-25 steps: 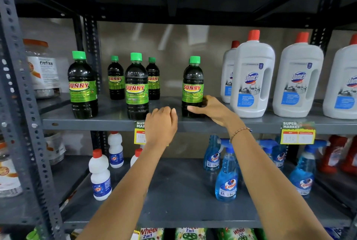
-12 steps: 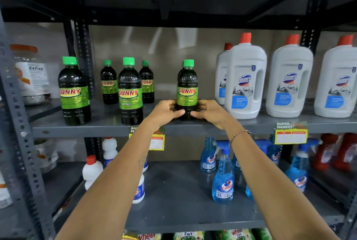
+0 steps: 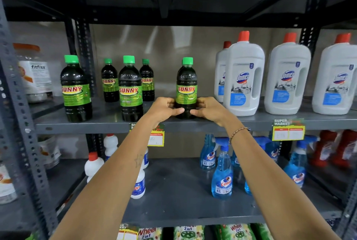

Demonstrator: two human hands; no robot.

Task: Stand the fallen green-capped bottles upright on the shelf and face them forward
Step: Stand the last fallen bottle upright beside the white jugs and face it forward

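Several dark green-capped SUNNY bottles stand upright on the grey shelf. The rightmost bottle faces forward near the front edge. My left hand grips its base from the left and my right hand grips it from the right. To the left stand a front middle bottle and a front left bottle, labels forward. Two smaller-looking bottles stand further back, one bottle behind on the left and another bottle partly hidden by the middle one.
White Domex jugs with red caps stand close to the right of the held bottle. A fitfizz jar sits beyond the left upright. Blue spray bottles and small white bottles fill the shelf below. Price tags hang on shelf edges.
My left hand has moved from the shelf edge up to the rightmost bottle, and both hands now clasp its base. The bottle has stayed upright in about the same place.
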